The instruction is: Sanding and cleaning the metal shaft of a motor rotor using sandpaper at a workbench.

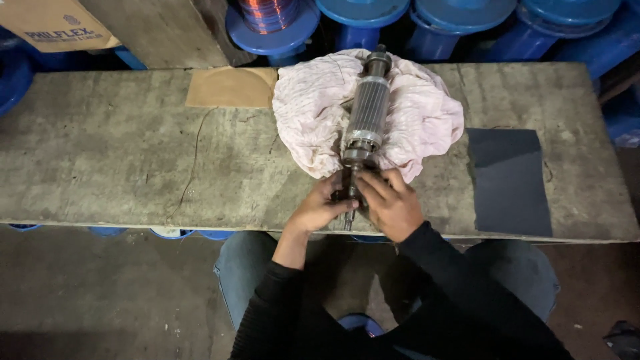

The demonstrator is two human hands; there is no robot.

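Tan cardboard box (57,23) with dark printed label, top left corner behind the bench; partly cropped

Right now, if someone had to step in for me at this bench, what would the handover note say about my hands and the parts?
Left hand: wrapped around the near end of the motor rotor's shaft, from the left.
Right hand: closed over the same shaft end from the right, fingers across it.
Motor rotor: lying lengthwise on a crumpled pinkish cloth on the worn wooden bench, far end pointing away.
Nearby: dark abrasive sheet flat on the right, brown paper piece at the back, blue spools behind the bench.
Done: rotor rests on the cloth.
Left: whatever the hands are doing at the shaft end; the fingers hide it.
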